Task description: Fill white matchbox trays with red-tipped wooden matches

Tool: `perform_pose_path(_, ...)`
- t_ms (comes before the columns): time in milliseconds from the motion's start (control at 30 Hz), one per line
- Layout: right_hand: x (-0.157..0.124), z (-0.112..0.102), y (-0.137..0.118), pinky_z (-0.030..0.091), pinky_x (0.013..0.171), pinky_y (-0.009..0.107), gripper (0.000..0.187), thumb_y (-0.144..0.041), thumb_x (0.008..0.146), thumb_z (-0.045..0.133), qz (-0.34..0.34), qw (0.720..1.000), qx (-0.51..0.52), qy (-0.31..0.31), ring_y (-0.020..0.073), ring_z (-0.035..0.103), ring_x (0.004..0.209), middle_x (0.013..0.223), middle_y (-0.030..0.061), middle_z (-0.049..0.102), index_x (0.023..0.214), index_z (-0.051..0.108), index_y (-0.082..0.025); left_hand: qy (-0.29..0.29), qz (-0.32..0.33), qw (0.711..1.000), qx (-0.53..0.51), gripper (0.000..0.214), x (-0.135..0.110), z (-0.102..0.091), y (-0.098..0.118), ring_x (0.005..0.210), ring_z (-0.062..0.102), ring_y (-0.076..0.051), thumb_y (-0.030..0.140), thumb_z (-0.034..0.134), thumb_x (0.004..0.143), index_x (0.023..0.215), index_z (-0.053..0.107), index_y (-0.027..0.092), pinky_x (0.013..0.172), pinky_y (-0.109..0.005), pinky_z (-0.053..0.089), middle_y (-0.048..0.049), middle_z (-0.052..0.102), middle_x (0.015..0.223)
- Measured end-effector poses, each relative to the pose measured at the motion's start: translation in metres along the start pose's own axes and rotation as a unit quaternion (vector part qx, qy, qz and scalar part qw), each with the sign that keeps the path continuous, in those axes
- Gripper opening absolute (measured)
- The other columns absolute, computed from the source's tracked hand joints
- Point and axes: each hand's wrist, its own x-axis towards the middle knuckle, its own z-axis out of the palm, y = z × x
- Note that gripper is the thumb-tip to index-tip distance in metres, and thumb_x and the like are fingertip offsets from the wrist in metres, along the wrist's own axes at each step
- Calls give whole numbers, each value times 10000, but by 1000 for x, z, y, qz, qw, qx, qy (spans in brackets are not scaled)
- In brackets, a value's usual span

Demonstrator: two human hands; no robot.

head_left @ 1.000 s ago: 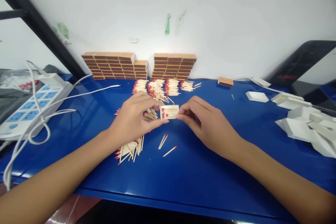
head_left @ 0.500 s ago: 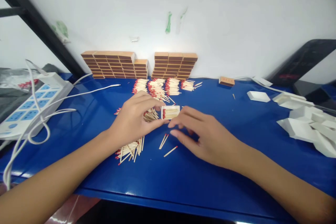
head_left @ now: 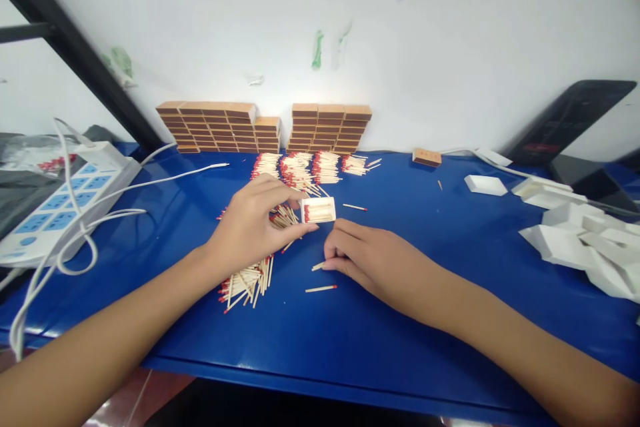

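Left hand (head_left: 255, 220) grips a white tray (head_left: 321, 201) of red-headed matches (head_left: 317, 214); right hand (head_left: 373, 257) pinches pale matchsticks (head_left: 318, 267).

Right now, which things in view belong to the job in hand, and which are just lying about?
Job:
left hand, holding a white tray
right hand, pinching at least one matchstick
match piles
probably stacked matchboxes, white tray-like pieces

Apparently lying about:
power strip
plastic bag
dark device at right

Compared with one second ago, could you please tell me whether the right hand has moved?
Yes: the right hand has moved away from the stacked boxes, toward the near edge of the table and slightly left.
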Motion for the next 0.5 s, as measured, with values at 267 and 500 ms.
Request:
perform_pose_path(267,3,-13,5,468,771,305,124,-265,1049,529,29,998,-15,44,159,601,857,1064,48,631,973,592,-191,16,-10,1000,9,311,0,1,-4,862,654,-161,418,849,826,1027,739,208,837,-311,532,-14,733,882)
perform_pose_path(500,3,-15,12,477,793,312,115,-238,1046,517,62,998,16,5,167,622,875,1027,32,674,970,594,-201,-6,-26,1000,9,294,1,0,-4,856,651,-161,417,844,828,999,734,203,842,-312,520,-8,725,874)
